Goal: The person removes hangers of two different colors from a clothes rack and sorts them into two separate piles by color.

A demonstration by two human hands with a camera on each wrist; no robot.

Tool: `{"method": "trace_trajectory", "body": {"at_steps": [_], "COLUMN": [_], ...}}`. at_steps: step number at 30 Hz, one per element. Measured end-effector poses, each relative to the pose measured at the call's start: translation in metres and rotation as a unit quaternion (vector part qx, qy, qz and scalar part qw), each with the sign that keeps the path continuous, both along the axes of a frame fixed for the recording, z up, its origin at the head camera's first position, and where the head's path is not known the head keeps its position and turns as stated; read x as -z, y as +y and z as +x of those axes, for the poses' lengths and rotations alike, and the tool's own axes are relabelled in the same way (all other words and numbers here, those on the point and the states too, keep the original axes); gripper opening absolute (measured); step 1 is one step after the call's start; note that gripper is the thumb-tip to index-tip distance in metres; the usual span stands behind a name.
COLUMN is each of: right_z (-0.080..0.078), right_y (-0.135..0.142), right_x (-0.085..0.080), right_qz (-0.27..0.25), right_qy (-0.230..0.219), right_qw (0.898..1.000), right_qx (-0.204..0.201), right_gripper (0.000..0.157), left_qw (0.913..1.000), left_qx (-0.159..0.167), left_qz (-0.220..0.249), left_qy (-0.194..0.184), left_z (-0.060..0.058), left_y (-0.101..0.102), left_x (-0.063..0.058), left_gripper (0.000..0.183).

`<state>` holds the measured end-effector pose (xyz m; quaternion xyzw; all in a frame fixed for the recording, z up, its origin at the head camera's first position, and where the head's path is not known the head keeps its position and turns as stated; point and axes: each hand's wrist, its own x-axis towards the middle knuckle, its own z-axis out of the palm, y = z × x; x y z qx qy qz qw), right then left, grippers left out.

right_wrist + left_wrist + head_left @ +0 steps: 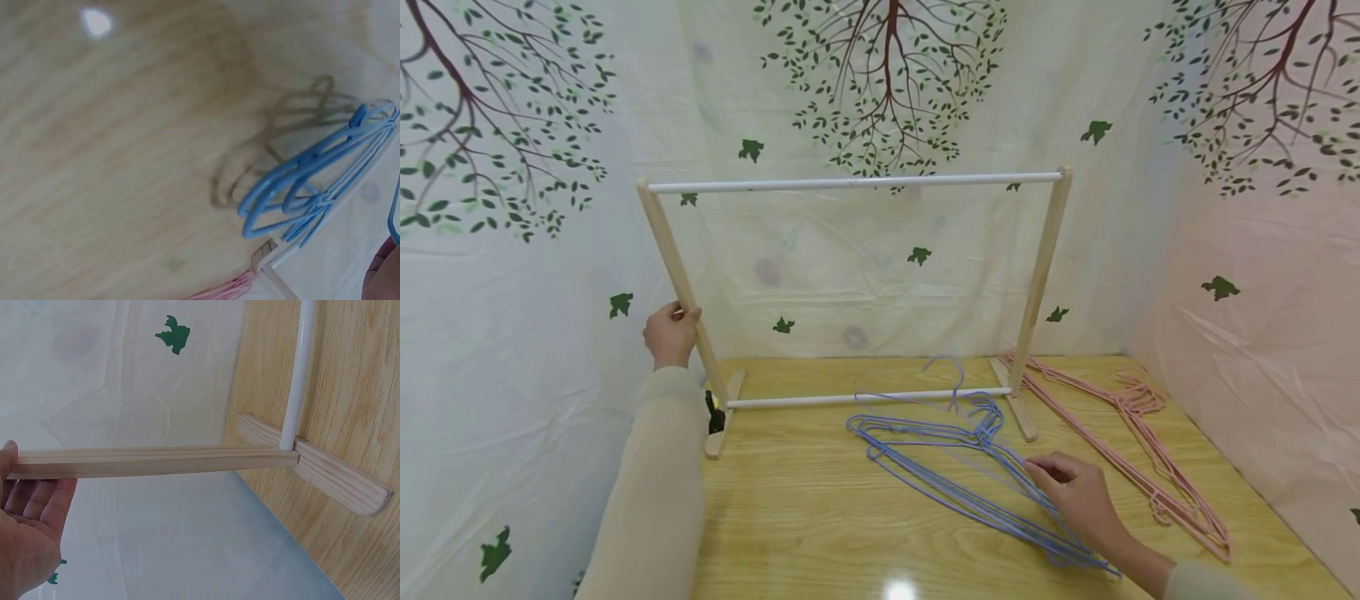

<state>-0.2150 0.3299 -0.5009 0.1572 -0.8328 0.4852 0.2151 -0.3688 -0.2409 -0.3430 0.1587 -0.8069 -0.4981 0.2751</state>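
My left hand (pixel 672 335) grips the left wooden post (pixel 672 250) of a small clothes rack, thumb on one side and fingers on the other. The rack stands upright, with a white top rod (pixel 850 182) and a white lower rod (pixel 805 402). With its fingertips my right hand (pixel 1078 496) pinches a blue clothes hanger (pixel 959 373), which looks faint and blurred. Beneath and beside it, several blue hangers (pixel 985 435) lie stacked on the table. In the right wrist view, part of the held hanger (pixel 392 219) runs into the fingers at the right edge.
Several pink hangers (pixel 1138 400) lie on the wooden table (pixel 805 517) at the right, beside the rack's right foot (pixel 1022 417). A small black object (pixel 716 418) is by the left foot. Patterned curtains (pixel 850 275) surround the table at the back and sides.
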Motion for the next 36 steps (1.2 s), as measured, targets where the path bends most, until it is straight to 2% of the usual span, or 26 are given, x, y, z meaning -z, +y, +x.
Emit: {"method": "trace_trajectory", "body": {"at_steps": [5,9,14,17,21,25,30,36], "right_z": [0.008,0.007,0.001,-0.001,-0.006,-0.011,-0.013,-0.021], "right_y": [-0.001,0.000,0.002,0.005,0.009,0.014,0.017,0.018], "right_x": [0.009,0.018,0.024,0.024,0.025,0.027,0.026,0.013], "right_qz": [0.009,0.012,0.044,0.085,0.136,0.161,0.164,0.167], "right_qy": [0.003,-0.003,0.000,-0.015,-0.052,-0.052,-0.045,-0.040], "right_qw": [1.000,1.000,0.997,0.991,0.980,0.975,0.975,0.975], "right_qx": [-0.003,-0.002,0.057,0.104,0.138,0.144,0.143,0.139], "right_gripper": [0.010,0.008,0.007,0.010,0.018,0.020,0.020,0.024], "left_qw": [1.0000,1.0000,1.0000,1.0000,0.9998,0.9998,0.9999,0.9990], "left_qx": [-0.001,-0.004,0.001,-0.005,-0.014,-0.017,-0.012,-0.015], "left_qz": [0.001,-0.001,0.000,-0.006,-0.010,-0.010,-0.012,-0.039], "left_qy": [0.000,0.006,0.005,0.004,0.004,0.002,-0.004,0.015], "left_z": [0.001,0.002,0.003,0.002,0.001,0.000,0.000,0.001], "left_y": [0.001,0.001,0.002,0.002,0.001,-0.001,-0.002,0.005], "left_x": [-0.001,0.000,0.000,-0.001,-0.001,0.000,0.001,-0.001], "left_gripper": [0.045,0.044,0.044,0.044,0.044,0.044,0.045,0.042]}}
